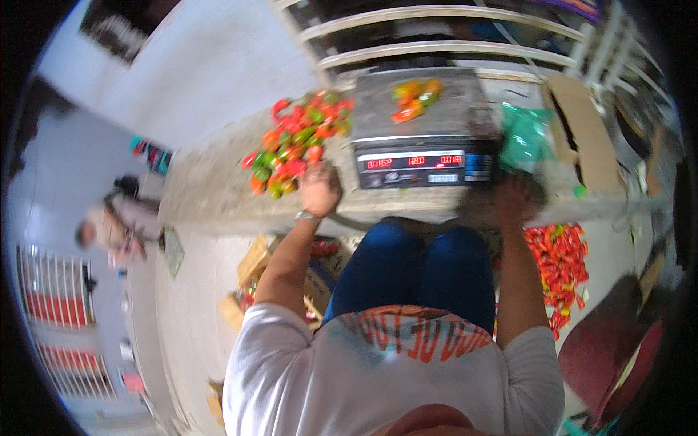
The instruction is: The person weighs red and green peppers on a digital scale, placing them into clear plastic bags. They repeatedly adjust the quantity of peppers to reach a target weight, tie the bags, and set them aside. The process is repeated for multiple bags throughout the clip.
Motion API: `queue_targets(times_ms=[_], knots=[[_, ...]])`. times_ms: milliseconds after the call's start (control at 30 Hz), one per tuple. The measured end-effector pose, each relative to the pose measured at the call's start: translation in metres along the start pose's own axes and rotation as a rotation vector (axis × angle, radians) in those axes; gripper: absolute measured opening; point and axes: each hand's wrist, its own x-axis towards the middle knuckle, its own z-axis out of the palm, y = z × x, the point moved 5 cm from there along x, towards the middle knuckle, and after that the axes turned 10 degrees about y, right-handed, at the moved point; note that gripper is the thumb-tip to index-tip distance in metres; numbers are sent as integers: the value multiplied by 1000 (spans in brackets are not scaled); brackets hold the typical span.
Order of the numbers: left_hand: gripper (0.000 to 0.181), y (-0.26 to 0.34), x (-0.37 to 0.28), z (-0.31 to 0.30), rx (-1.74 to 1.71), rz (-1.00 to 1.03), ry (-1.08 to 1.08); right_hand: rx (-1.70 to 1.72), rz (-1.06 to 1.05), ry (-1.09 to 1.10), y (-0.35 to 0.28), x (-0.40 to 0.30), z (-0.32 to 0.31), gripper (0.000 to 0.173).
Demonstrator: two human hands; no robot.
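My left hand (320, 188) is at the front of the ledge, its fingers against the near right side of a heap of red, orange and green peppers (294, 136). Blur hides whether a pepper is in it. My right hand (515, 197), dark and smeared by motion, is just in front of a green plastic bag (526, 136); its grip cannot be made out. Between the two hands stands a digital weighing scale (411, 163) with a lit red display. Several orange and green peppers (409, 111) lie on its metal platform.
A flattened cardboard piece (586, 136) lies right of the bag. White railings (447, 49) run behind the ledge (202, 185). Red peppers (556, 267) cover floor at the right, beside a dark red chair (600, 349). Cardboard boxes (256, 259) sit below left; a person (117, 229) is farther off.
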Motion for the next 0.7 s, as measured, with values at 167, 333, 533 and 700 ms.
queue_targets(times_ms=[167,333,533,700], knots=[[43,21,-75,2,-302,204,-10,73,83,79,7,-3,20,43],[47,-9,-68,-15,-189,-76,167,33,106,61,7,0,24,39],[50,-61,-42,11,-63,-499,157,53,102,64,5,4,16,39],[50,-76,-36,2,-7,-605,328,-16,92,40,6,0,18,42]])
